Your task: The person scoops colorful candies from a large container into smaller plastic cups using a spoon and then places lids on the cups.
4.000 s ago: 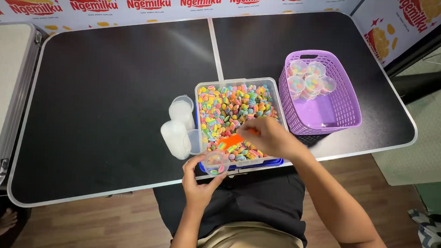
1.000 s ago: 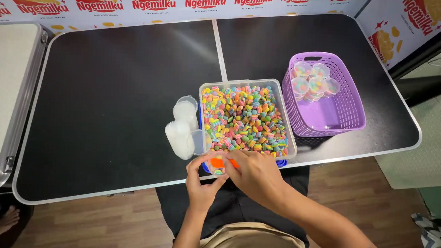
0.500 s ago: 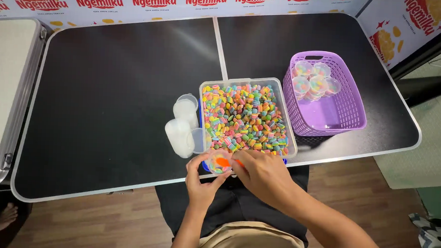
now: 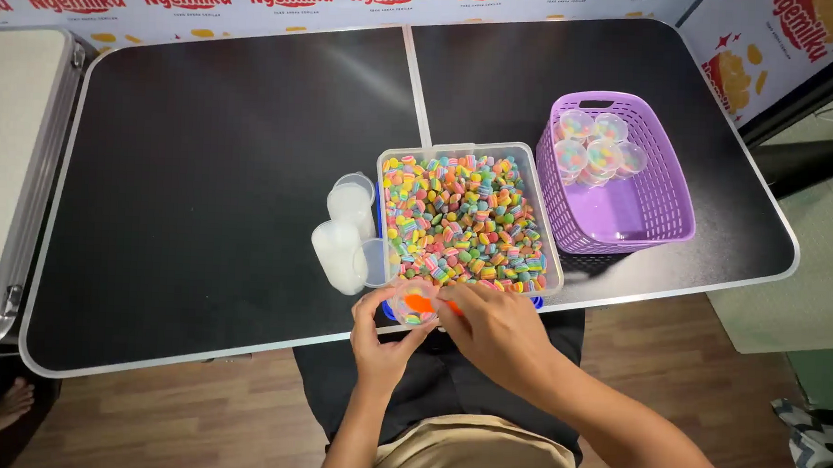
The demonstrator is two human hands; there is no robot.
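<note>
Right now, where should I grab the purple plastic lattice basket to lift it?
Probably by the far short wall of the purple basket, from above: a handle slot is cut in it, and the small filled cups weight that end. The matching near-end slot isn't visible.

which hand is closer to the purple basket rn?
Right. The right hand holds an orange scoop at the table's near edge, below-left of the purple basket. The left hand, holding a small clear cup, sits farther left.
</note>
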